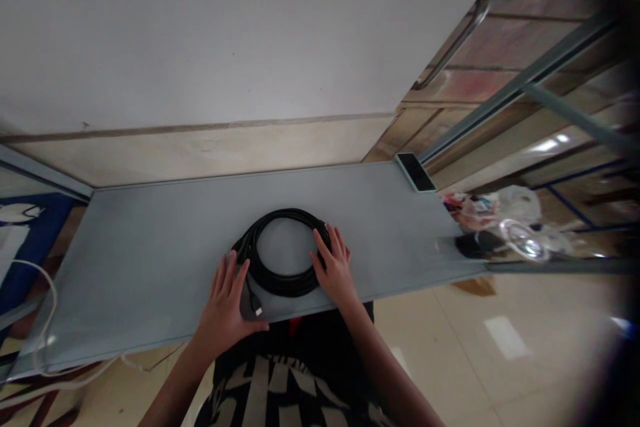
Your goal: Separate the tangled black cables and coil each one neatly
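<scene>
A coiled black cable (287, 285) lies flat in a ring on the grey table (160, 247), near its front edge. One end of it, a plug (257, 307) with a light metal tip, sticks out at the lower left of the coil. My left hand (226, 300) is beside the coil's left side with fingers spread, the thumb near the plug. On the coil's right side rests my right hand (335, 263), its fingers apart and touching the loops. Neither hand is closed round the cable.
A phone (416, 172) lies at the table's back right corner. Plastic bags (520, 207) and a dark cylindrical object (479, 245) are by the right end. A white cord (53, 300) crosses the left end. Behind the table stands a wall (225, 47).
</scene>
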Available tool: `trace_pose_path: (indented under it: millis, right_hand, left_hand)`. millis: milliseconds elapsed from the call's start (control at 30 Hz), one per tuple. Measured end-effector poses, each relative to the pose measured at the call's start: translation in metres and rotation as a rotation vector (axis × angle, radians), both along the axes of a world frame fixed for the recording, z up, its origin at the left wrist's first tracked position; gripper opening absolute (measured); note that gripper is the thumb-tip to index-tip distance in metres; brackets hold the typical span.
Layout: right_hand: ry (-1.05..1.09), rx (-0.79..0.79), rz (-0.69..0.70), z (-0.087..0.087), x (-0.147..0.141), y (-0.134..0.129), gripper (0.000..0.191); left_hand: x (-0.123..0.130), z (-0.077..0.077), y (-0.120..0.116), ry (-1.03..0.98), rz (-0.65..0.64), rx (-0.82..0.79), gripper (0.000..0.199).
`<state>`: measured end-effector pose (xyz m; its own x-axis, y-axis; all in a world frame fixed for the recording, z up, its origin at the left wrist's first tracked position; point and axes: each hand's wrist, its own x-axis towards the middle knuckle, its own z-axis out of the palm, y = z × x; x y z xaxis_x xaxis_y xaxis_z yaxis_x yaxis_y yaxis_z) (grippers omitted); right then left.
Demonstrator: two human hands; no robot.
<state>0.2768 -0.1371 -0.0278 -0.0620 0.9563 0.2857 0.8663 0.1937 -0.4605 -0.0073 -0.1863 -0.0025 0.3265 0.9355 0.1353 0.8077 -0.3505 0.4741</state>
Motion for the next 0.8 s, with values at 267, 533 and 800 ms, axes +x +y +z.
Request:
trace_pose_path:
  millis: [267,533,800]
  right_hand:
    - [0.005,0.022,-0.009,-0.004,-0.001,0.004,0.056]
    - [0.019,0.053,-0.005,-0.009,0.002,0.004,0.059]
    - [0.043,0.07,-0.006,-0.007,0.001,0.003,0.059]
  left_hand:
    - [0.002,-0.013,-0.003,0.041,0.024,0.102,0.08]
    - [0.017,-0.012,-0.009,-0.163,0.102,0.14,0.051]
    - [0.034,-0.003,0.004,-0.095,0.04,0.106,0.081]
